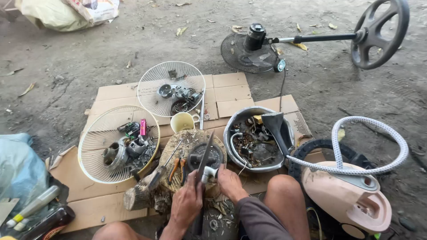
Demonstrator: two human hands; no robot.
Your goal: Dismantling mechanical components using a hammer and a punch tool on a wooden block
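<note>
Two bare knees frame the bottom of the view, and between them the left hand (187, 204) is closed around the handle of a long dark blade (203, 161), which stands almost upright. The right hand (227, 182) is curled around a small whitish metal part (208, 173) and presses it on a wood stump (178, 171), just under a dark round motor piece (205, 155). The blade's edge seems to touch the whitish part, but the exact contact cannot be seen.

Orange-handled pliers (177, 169) and a hammer (158, 173) lie on the stump beside the hands. As a judgement, the dismantling is well advanced: one fan grille (95, 153) and a second grille (155, 95) already hold loose motor parts, and a metal bowl (233, 129) is full of scrap. What is left is the part under the blade, a dark fan on its stand (253, 51) and a pink vacuum cleaner (347, 195), both whole.
</note>
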